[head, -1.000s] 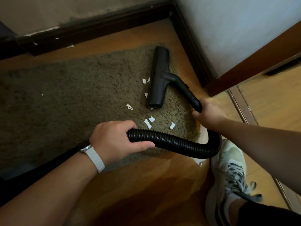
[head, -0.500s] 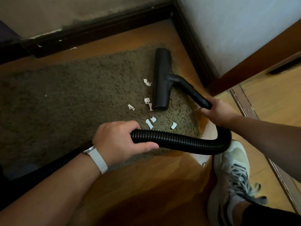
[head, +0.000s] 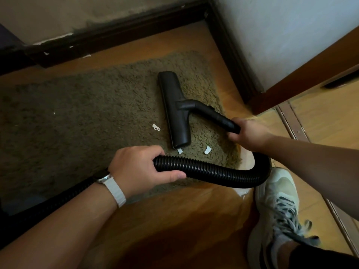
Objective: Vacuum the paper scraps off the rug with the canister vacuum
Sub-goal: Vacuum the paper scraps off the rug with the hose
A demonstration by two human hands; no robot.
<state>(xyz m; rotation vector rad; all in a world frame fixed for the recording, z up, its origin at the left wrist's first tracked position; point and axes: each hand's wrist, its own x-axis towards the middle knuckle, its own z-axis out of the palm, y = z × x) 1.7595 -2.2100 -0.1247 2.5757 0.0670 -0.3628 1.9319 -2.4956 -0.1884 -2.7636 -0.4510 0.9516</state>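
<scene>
- Step in hand: mid-pass. The floor head (head: 174, 111) lies flat on the rug (head: 77, 113), its long side running away from me.
- My right hand (head: 246, 133) grips the rigid tube (head: 217, 117) just right of the floor head. The fingers are wrapped round it, with the tips mostly hidden underneath.
- My left hand (head: 139, 167) holds the ribbed hose (head: 213, 171) on the near side of the floor head. The fingers are curled over the top and the thumb lies along the hose.
- The hose loops on the near right of the floor head, beside my shoe (head: 277, 200), then runs off to the near left. The canister is not in view.
- Three pieces of paper show: the left scrap (head: 156, 127) just left of the floor head, the near-end scrap (head: 180, 151) at its near tip, and the right scrap (head: 207, 150) just right of that tip. I can't tell whether the near-end scrap is touching the tip or tucked under it.
- A white speck (head: 54, 113) lies well left of the floor head. It is too small to tell if it's paper.
- My read: the task is well along, with only a few bits left.
- Next move, I'd say: draw the floor head toward me over the two near scraps, then slide it left for the third.
- That calls for keeping the floor head flat, and my left hand feeding slack so the hose doesn't sweep scraps away.
</scene>
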